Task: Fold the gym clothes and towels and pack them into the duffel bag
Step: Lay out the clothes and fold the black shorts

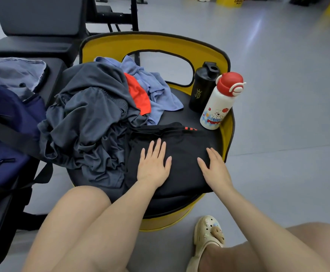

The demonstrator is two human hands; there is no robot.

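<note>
I have both hands flat on the black garment (pixel 179 160) in the lower middle of the frame: my left hand (pixel 154 165) presses its centre with straight, spread fingers, and my right hand (pixel 215 167) rests on its right part the same way, neither one grasping. The garment lies on the black seat of the yellow chair (pixel 225 134), near the front edge. I judge it light, soft and a little slippery, so it should be taken by pinching the hem or a corner, not the middle, or the fold will slide open. To the left of it is the grey clothes pile (pixel 87 122), with a red piece (pixel 139 93) and a blue towel (pixel 156 89) behind; all look limp and easy to crease. The navy duffel bag (pixel 5 134) stands at the left edge of the frame, its opening toward the upper left. The room is narrow: the black shaker (pixel 202 89) and the white bottle (pixel 218 103) stand upright at the right rim, close together, and a wide sweep may knock them down. The seat front drops to the floor, so cloth can slip off there.
</note>
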